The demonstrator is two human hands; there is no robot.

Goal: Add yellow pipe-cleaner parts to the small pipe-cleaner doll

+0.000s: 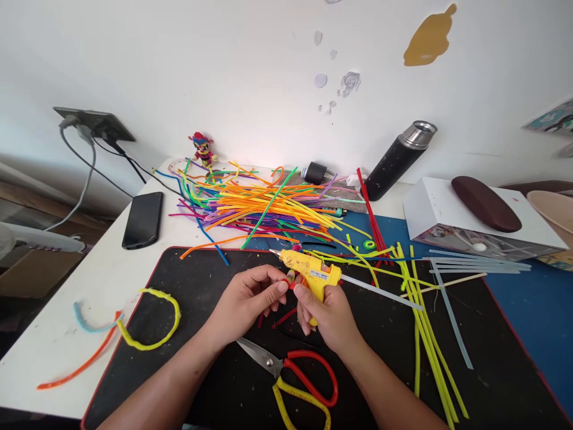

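Scissors [276, 364] lie on a black mat [376, 310] as, just beyond them, the left hand [248, 297] pinches a small red piece [291, 285] and the right hand [331, 313] grips a yellow glue gun [308, 267].

The white table [45, 358] carried a black mat [380, 322] with red edging at the lower centre of the frame, a glossy black rectangular phone [142, 220] at left, and a black cylindrical flask [391, 167] with silvery metal top at upper right.

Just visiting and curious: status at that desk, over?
Left fingers pinching small red piece. Right fingers wrapped around yellow glue gun. Scissors nearby on black mat.
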